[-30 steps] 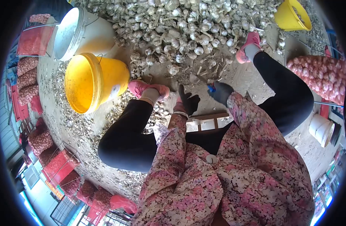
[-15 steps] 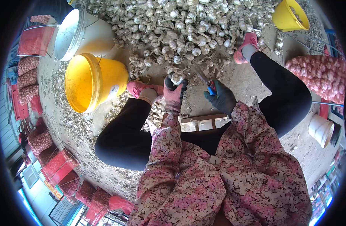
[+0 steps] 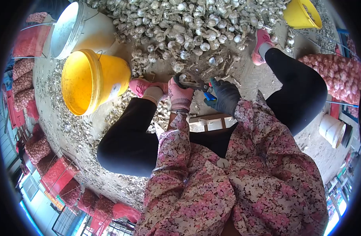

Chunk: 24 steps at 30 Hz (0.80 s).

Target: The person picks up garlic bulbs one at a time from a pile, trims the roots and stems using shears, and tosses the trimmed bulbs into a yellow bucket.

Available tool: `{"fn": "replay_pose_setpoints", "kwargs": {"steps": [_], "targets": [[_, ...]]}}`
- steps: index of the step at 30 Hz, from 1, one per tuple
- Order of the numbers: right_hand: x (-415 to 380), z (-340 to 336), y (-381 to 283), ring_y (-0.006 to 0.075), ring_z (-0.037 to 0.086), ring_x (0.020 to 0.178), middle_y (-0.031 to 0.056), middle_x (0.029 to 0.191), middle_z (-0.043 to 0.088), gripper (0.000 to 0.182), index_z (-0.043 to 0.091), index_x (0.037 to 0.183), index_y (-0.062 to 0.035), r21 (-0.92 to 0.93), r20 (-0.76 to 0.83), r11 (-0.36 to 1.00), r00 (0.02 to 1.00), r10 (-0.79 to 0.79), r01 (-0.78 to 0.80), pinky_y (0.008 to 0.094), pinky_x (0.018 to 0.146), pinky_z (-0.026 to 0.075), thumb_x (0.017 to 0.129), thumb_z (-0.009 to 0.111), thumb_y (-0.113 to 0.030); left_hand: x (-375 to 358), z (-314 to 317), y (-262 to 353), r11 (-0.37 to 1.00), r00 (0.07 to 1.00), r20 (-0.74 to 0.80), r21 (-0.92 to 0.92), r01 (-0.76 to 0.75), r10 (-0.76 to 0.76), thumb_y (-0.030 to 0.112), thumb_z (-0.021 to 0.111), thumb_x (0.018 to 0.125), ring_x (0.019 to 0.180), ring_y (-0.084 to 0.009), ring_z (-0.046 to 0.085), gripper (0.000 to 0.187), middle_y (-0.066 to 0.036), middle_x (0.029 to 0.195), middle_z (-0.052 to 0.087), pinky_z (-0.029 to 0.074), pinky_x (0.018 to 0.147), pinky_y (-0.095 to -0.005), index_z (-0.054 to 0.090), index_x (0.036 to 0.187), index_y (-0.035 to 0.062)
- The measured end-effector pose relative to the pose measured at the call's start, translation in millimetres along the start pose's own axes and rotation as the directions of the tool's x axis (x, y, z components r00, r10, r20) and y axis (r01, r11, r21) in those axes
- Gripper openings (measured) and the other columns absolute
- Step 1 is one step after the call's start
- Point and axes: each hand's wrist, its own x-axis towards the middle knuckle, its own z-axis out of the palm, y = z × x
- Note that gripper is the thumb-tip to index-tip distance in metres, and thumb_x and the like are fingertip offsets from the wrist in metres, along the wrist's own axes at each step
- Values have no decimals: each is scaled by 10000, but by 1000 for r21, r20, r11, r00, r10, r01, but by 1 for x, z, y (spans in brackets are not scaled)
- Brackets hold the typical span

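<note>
My left hand [image 3: 180,94], in a pink glove with dark fingertips, is curled around a garlic bulb that its fingers and the blades mostly hide. In my right hand [image 3: 225,95], in a dark glove, is a pair of pruning shears [image 3: 197,83] with blue and red on the handles. The shears point left, their blades spread and reaching the fingers of my left hand. Just beyond both hands lies a large heap of garlic bulbs [image 3: 188,29] with dry stems, and loose stem bits are scattered on the ground.
At the left, a yellow bucket [image 3: 96,84] and a white bucket [image 3: 84,31] lean with their mouths facing left. Another yellow bucket [image 3: 302,13] is at the far right. A full net sack of garlic [image 3: 331,74] stands beyond my right knee. Red net sacks [image 3: 39,149] line the left side.
The shears have swung left from pointing up and away, and their blades now meet my left hand. My right hand has moved slightly closer to it, and the garlic bulb is less visible.
</note>
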Motion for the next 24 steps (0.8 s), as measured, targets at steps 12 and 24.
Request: {"fn": "replay_pose_setpoints", "kwargs": {"steps": [12,24], "targets": [[21,28,9,340,652,773,175,849,650,405,509,1075,-31,36,198,999,980,-35,28,461,666,497,783,642,-279,-12,0,-28,998,992,108,-24,66,-63,262,818,609,947,-353,566,552,-176,968,587,466,825,-425,570,1040,21],[13,22,10,361,625,904,220,995,619,732,404,1276,30,243,227,969,968,-109,52,431,783,490,757,693,-397,0,14,-46,866,911,295,-325,380,-289,118,742,699,731,-168,664,457,-94,886,681,541,668,-297,566,1114,38]]}}
